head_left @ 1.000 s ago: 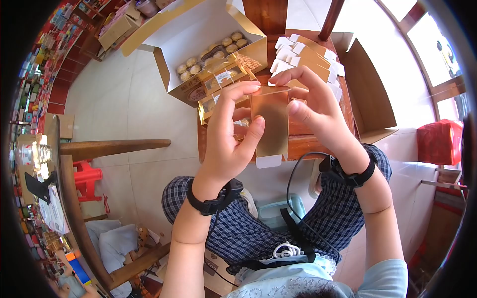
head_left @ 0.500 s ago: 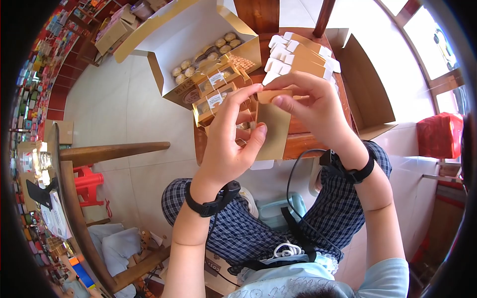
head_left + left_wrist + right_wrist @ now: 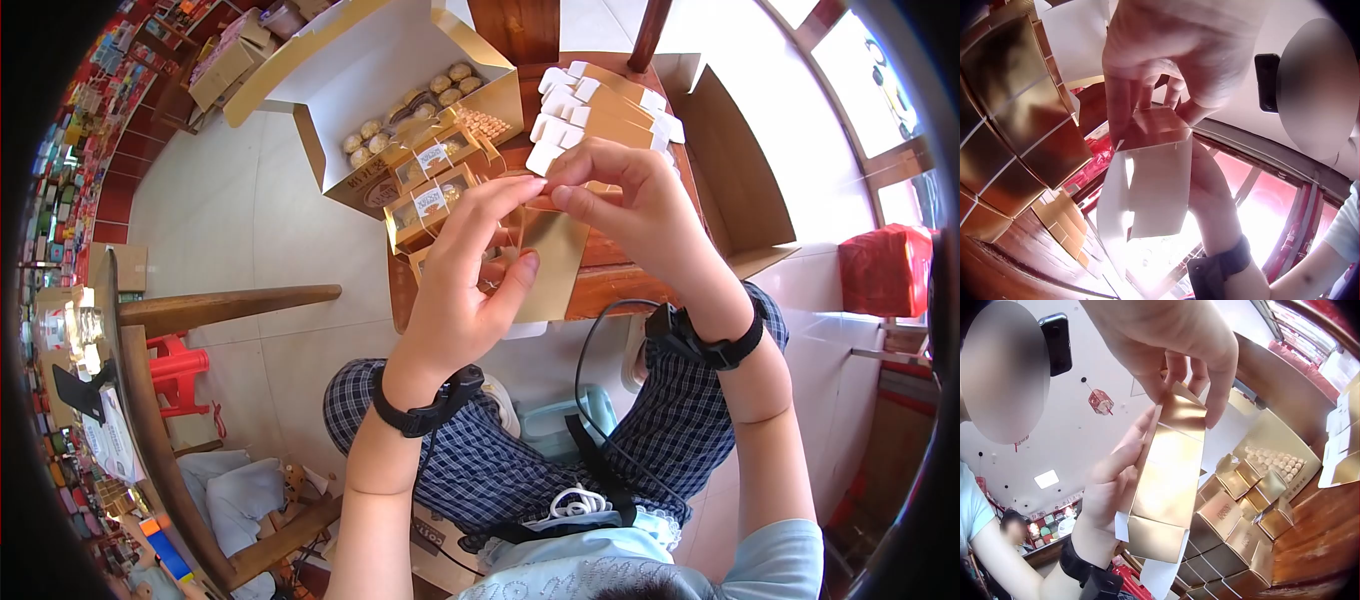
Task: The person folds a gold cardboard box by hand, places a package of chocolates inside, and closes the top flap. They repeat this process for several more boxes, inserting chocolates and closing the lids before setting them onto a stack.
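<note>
In the head view, both hands hold a folded gold carton [image 3: 558,262] above the wooden stool. The left hand [image 3: 470,265] grips its left side between thumb and fingers. At the top end, the right hand [image 3: 637,200] pinches a flap with thumb and forefinger. Seen from the right wrist, the carton [image 3: 1169,478] has creased gold panels and a white tab at its lower end. Its white inside [image 3: 1160,187] faces the left wrist camera, with an open side. Just beyond the left hand stand several small gold boxes [image 3: 432,203] with clear windows and white labels.
Behind them, a large open gold-and-white box [image 3: 335,75] contains gold-wrapped chocolates [image 3: 460,85]. Flat gold cartons [image 3: 610,105] with white tabs lie stacked on the stool [image 3: 605,275]. A brown cardboard box [image 3: 735,165] stands at its right. A cable [image 3: 585,365] hangs from the right wrist.
The right hand has moved slightly left, bending the carton's top end over toward the person and then down. The carton has tilted, and the left hand keeps its grip.
</note>
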Action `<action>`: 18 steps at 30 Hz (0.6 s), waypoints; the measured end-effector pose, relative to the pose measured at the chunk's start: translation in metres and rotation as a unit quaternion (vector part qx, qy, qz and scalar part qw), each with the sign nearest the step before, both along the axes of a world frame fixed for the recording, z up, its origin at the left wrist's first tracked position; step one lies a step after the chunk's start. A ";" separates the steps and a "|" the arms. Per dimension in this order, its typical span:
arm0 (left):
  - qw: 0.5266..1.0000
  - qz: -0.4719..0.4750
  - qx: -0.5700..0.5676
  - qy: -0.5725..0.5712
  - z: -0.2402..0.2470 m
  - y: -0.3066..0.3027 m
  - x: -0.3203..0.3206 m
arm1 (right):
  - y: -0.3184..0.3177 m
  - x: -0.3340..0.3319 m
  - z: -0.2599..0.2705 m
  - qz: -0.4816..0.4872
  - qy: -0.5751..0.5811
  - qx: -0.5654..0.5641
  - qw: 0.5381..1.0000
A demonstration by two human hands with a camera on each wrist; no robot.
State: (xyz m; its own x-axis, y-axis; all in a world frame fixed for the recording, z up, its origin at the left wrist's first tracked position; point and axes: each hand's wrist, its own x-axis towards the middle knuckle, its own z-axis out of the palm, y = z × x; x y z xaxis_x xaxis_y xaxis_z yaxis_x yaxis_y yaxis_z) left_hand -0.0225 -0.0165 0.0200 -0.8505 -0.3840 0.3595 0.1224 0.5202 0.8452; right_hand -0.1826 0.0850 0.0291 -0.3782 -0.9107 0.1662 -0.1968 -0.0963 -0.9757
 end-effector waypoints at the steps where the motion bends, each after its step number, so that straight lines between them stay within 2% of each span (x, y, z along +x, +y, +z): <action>1: 1.000 0.000 0.000 0.000 0.000 0.001 0.001 | 0.000 0.002 0.002 0.003 -0.041 0.009 0.999; 3: 0.986 0.019 0.165 0.005 -0.001 0.003 0.002 | 0.000 -0.001 -0.001 0.028 -0.039 -0.024 0.999; 4: 0.986 0.020 0.165 0.005 -0.002 0.002 0.002 | -0.001 -0.003 -0.002 0.051 -0.038 -0.056 0.996; 8: 0.985 0.030 0.169 0.028 -0.006 0.000 0.002 | -0.002 -0.007 -0.003 0.079 -0.004 -0.072 0.994; 10: 0.983 0.028 0.177 0.038 -0.005 0.000 0.001 | -0.002 -0.002 -0.005 0.041 -0.103 -0.061 0.992; 11: 0.980 0.027 0.195 0.035 -0.002 0.000 0.002 | -0.002 0.002 -0.005 0.041 -0.103 -0.061 0.992; 13: 0.976 0.027 0.212 0.032 -0.002 -0.002 0.003 | -0.002 0.009 -0.005 -0.019 -0.067 -0.085 0.994; 16: 0.978 0.017 0.203 0.043 -0.004 -0.004 0.003 | -0.005 0.008 -0.008 -0.011 -0.040 -0.133 0.990; 18: 0.970 0.005 0.240 0.046 -0.003 -0.003 0.003 | -0.007 0.009 -0.007 -0.028 -0.046 -0.141 0.988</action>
